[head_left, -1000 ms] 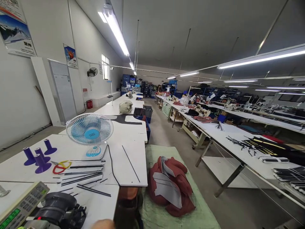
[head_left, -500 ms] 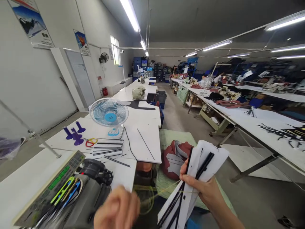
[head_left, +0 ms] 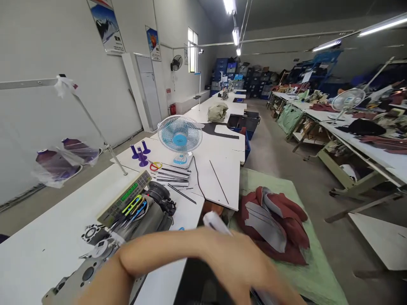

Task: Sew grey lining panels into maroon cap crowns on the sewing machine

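My left arm reaches across from the lower left, and my left hand [head_left: 237, 258] lies blurred over the bundle, its fingers hidden. The end of a rolled or stacked white strip bundle [head_left: 218, 222] sticks out beyond the hand; a dark and white part shows below it. At the lower right my right hand [head_left: 276, 286] is mostly covered by the left one and smeared, close about the bundle. Beyond the hands, dark red and grey fabric pieces [head_left: 276, 224] lie on a pale green cloth [head_left: 318, 271].
On the left stands a sewing machine [head_left: 152, 212] with its control panel [head_left: 127, 197]. Past it are purple thread cones [head_left: 142, 159], scissors [head_left: 155, 166], dark and white strips [head_left: 173, 174] and a table fan [head_left: 179, 137]. Another worktable [head_left: 391, 163] runs along the right.
My left hand has swung right and over the bundle, where a thin yellow band was stretched between the hands. The bundle is now mostly hidden, and the view has turned right.
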Demonstrator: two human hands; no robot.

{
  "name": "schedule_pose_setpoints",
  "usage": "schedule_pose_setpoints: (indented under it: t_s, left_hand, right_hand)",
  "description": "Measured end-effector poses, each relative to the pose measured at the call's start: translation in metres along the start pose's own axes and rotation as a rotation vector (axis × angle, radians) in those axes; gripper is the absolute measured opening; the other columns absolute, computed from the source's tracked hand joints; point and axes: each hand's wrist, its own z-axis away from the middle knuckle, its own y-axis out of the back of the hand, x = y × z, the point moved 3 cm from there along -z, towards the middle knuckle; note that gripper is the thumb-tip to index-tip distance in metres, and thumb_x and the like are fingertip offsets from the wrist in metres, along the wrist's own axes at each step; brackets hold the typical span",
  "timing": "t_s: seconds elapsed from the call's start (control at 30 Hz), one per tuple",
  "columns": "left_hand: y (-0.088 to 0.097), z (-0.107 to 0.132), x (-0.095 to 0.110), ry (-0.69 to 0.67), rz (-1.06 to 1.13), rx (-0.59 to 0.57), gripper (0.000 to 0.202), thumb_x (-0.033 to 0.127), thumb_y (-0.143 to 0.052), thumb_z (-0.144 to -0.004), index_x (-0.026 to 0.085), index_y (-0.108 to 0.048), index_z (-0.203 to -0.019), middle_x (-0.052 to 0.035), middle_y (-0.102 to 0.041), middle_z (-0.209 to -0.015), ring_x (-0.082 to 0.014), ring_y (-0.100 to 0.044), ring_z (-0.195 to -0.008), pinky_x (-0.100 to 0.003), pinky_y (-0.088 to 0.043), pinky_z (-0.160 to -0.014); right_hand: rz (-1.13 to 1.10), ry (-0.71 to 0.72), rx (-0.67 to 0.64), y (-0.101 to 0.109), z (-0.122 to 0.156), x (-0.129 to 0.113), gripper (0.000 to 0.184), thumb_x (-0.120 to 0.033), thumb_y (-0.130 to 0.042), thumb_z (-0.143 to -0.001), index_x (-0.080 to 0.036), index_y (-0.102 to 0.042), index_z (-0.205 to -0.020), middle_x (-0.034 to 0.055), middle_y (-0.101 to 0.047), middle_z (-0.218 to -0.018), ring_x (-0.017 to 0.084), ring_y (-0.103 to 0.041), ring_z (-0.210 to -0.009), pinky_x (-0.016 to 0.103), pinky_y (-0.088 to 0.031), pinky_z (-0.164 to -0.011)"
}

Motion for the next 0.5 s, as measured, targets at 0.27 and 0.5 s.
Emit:
schedule_pose_setpoints:
  t_s: [0.27, 0.5]
  left_hand:
    - [0.028, 0.033, -0.081, -0.374, 0.494, 0.776, 0.091, 0.075, -0.075, -0.066, 0.024, -0.058, -0.138, -0.0147, -0.050, -0.151, -0.0329, -0.044, -0.143, -0.047, -0.033, -0.120]
    - [0.064, 0.029, -0.037, 0.162, -0.152, 0.326, 0.090, 0.031, -0.096, -0.050, 0.021, -0.063, -0.134, -0.0146, -0.065, -0.136, -0.0336, -0.058, -0.130, -0.045, -0.048, -0.105]
  right_hand:
    - [-0.013, -0.052, 0.407, 0.039, 0.031, 0.003, 0.041, -0.047, -0.070, -0.065, -0.017, -0.070, -0.092, 0.0118, -0.075, -0.094, 0.031, -0.069, -0.088, 0.038, -0.057, -0.079]
    - [0.355, 0.036, -0.004, -0.017, 0.039, -0.003, 0.023, -0.025, -0.055, -0.071, -0.019, -0.062, -0.092, 0.0036, -0.068, -0.083, 0.022, -0.062, -0.074, 0.031, -0.047, -0.069]
